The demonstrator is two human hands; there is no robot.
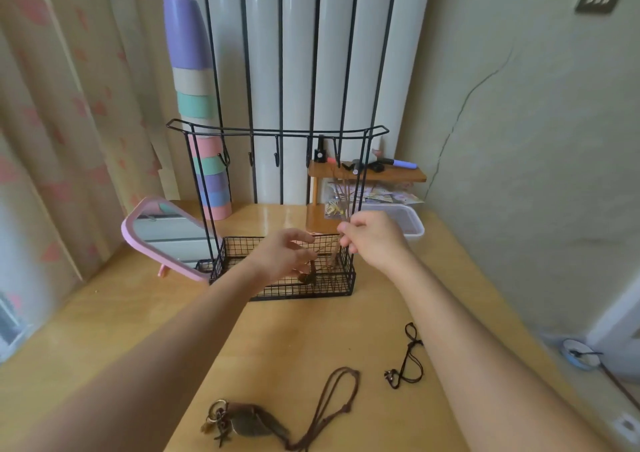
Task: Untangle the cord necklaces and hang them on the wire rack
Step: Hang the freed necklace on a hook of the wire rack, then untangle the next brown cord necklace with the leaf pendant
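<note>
Wooden table (277,340) held the rack (277,132). My right hand (374,240) pinched a cord (341,195) hanging from its right hook; my left hand (284,257) pinched it lower down.

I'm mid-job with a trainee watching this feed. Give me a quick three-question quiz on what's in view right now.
1. True or false: the black cord necklace hangs on the wire rack.
2. How many necklaces lie on the table in front of the rack? A: one. B: two. C: four.
3. What does the right hand pinch?

Key:
1. False. It lies on the table.
2. B.
3. The tan cord, which runs up towards a hook at the right end of the rack.
</note>
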